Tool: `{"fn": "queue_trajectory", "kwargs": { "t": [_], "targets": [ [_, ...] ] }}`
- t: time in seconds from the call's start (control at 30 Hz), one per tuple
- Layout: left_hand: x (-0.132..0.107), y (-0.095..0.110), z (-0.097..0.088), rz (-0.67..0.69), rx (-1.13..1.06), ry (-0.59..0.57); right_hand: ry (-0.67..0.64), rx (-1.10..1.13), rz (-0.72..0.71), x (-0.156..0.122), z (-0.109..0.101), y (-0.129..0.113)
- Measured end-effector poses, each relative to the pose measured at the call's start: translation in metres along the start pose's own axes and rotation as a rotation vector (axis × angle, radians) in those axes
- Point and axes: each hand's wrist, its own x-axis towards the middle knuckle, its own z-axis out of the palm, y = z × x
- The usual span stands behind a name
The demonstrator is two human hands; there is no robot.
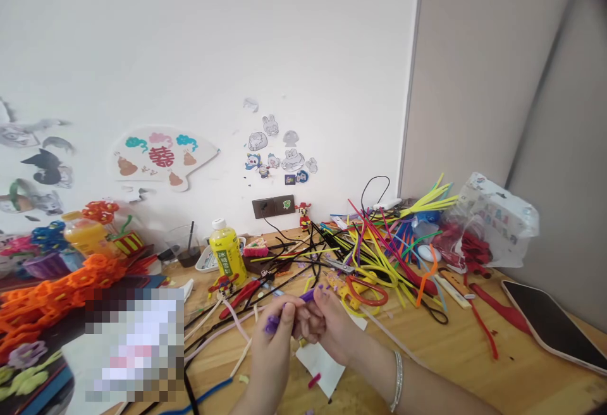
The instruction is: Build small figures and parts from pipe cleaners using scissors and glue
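Above the wooden table, a short purple pipe cleaner (307, 296) runs between my two hands, with a curled purple end showing near the left palm. My left hand (275, 342) is closed, thumb and forefinger pinching it. Close beside it, my right hand (334, 323) is closed on the other end, its fingers curled against the left ones. Under the hands lies a white paper (327, 364) with a small pink scrap on it. Orange-handled scissors (366, 291) rest just beyond my right hand. Fingers partly hide the purple piece.
A heap of coloured pipe cleaners (379, 244) spreads at the back right, near a plastic bag (497, 212). A phone (559, 323) lies far right. A yellow bottle (226, 250) stands behind my left hand. Orange pipe-cleaner work (57, 298) fills the left.
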Motion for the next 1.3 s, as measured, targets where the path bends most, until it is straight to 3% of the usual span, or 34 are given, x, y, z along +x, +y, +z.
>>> {"fn": "queue_trajectory", "kwargs": {
  "t": [0.27,0.7,0.93,1.3],
  "targets": [
    [0.002,-0.002,-0.002,-0.008,0.000,0.000,0.110,0.068,0.020,0.001,0.011,-0.008],
    [0.003,-0.002,0.000,-0.060,-0.109,-0.004,0.114,-0.059,-0.045,0.002,0.008,-0.007],
    [0.002,0.004,0.005,-0.170,-0.236,-0.099,0.140,-0.237,-0.092,0.001,0.001,-0.003],
    [0.002,0.011,0.009,-0.198,-0.363,-0.119,0.132,-0.237,-0.142,-0.003,0.006,-0.009]
  ]
}}
